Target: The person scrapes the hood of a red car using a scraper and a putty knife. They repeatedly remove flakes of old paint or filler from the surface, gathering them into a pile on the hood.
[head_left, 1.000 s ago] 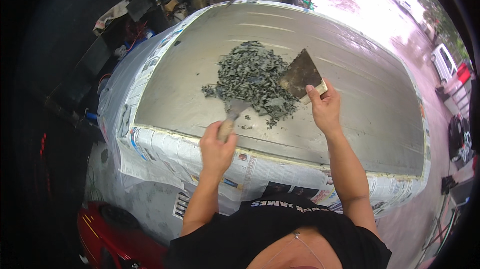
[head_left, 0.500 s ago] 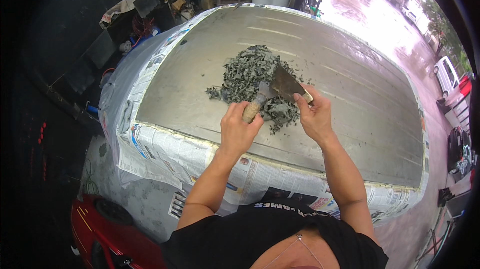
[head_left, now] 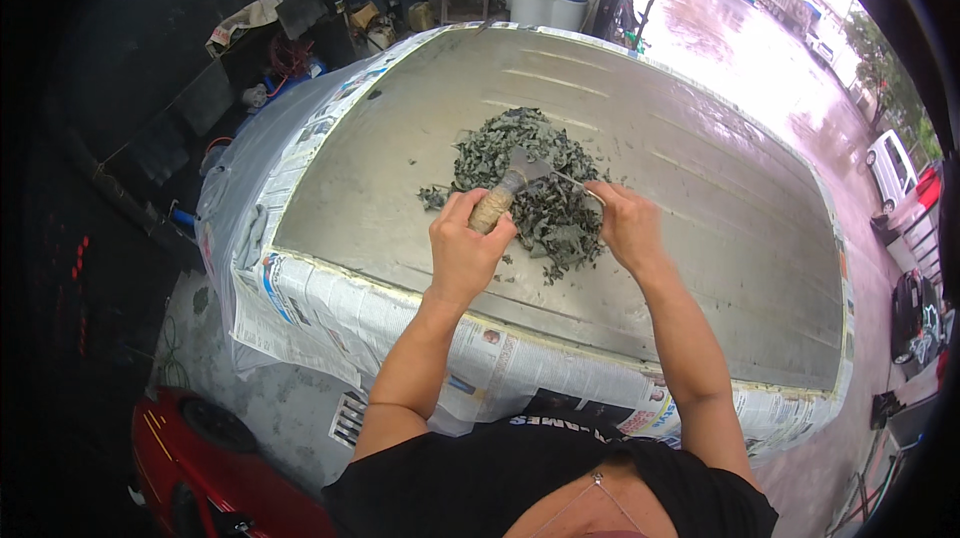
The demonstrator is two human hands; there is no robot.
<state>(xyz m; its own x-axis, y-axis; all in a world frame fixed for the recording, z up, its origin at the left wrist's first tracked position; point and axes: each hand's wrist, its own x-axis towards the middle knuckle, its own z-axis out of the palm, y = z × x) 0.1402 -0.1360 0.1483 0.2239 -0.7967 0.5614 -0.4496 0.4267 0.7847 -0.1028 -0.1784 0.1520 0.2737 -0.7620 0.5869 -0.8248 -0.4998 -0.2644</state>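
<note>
Over a heap of dark grey paint scrapings (head_left: pixel 500 143), my left hand (head_left: pixel 462 250) is closed round the tape-wrapped handle of a scraper (head_left: pixel 490 209), its short metal blade pointing into the heap. My right hand (head_left: pixel 632 230) grips a wide flat scraper (head_left: pixel 578 185), now seen nearly edge-on. The two blades meet or overlap above the scrapings; whether they touch I cannot tell. Beneath lies the bare, ribbed vehicle roof (head_left: pixel 720 268), dull grey, with loose flakes around the heap.
Taped newspaper (head_left: pixel 400 313) borders the roof, and plastic sheeting (head_left: pixel 235 208) hangs down the left side. A red car (head_left: pixel 190 458) stands at lower left. White buckets (head_left: pixel 550 8) and clutter sit beyond the far edge. A white van (head_left: pixel 890 168) is parked outside on the right.
The right-hand scraper has turned from showing its broad face to nearly edge-on, its blade closer to the left one. The left hand has shifted slightly left, its scraper tip moving up into the heap.
</note>
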